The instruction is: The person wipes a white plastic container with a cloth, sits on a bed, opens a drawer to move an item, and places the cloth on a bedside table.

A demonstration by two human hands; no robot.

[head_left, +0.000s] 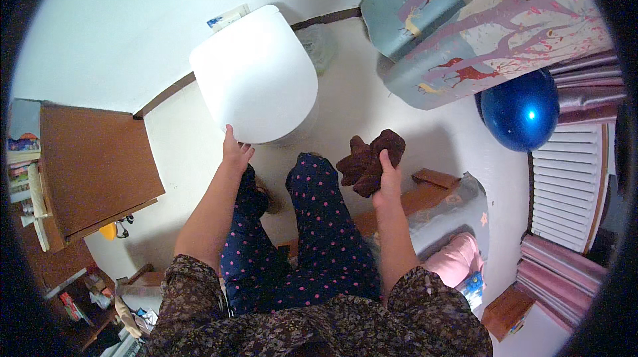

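1. A crumpled dark brown cloth [369, 163] is held up in front of the person, right of centre, above the pale floor [184, 157]. The right hand [387, 181] is closed around it, thumb on top; its other fingers are mostly hidden.
2. The left hand [236, 152] is at the near edge of a white object with a flat, rounded top [256, 78]. One finger points forward; whether the hand grips the edge, I cannot tell.
3. Behind the white top, against the wall, are a small packet [227, 18], partly covered, and something like clear plastic [318, 48], hard to make out.
4. The person's dotted navy trousers [319, 224] block the view of the floor between the arms.
5. Left: a brown wooden cabinet [100, 164], with books beside it [25, 177] cut off by the dark rim.
6. Right: a hanging deer-patterned fabric [465, 44], a shiny blue balloon [520, 112] and a white radiator [565, 187].
7. Lower right: a pink item [457, 260], partly hidden by the sleeve, unclear.
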